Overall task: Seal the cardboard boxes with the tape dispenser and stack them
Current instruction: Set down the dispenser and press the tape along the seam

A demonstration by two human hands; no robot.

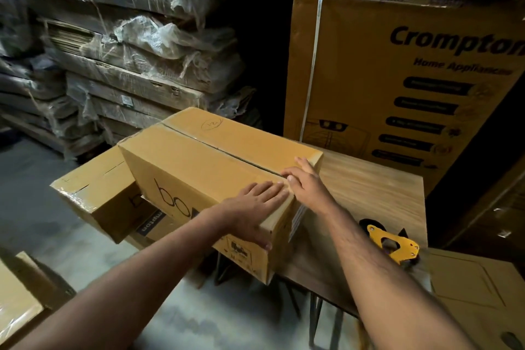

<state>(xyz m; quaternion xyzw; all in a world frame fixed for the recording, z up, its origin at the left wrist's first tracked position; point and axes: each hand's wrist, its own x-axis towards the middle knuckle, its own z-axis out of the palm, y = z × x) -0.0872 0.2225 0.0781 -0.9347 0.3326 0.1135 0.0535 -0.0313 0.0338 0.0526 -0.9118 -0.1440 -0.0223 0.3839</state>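
A brown cardboard box [199, 162] lies on the wooden table [369, 193], its top flaps closed with a dark seam running along the middle. My left hand [252, 207] lies flat on the near end of the top, thumb down the side. My right hand [306, 182] presses with straight fingers on the seam at the same end. The yellow tape dispenser [392, 244] sits on the table to the right, behind my right forearm, with neither hand on it. A second taped box [96, 196] lies lower at the left, partly under the first.
A tall printed Crompton carton [397, 79] stands behind the table. Plastic-wrapped flat packs [119, 45] are piled at the left. More cartons sit at the bottom left [17, 298] and bottom right [477, 293]. Grey floor [42, 173] lies to the left.
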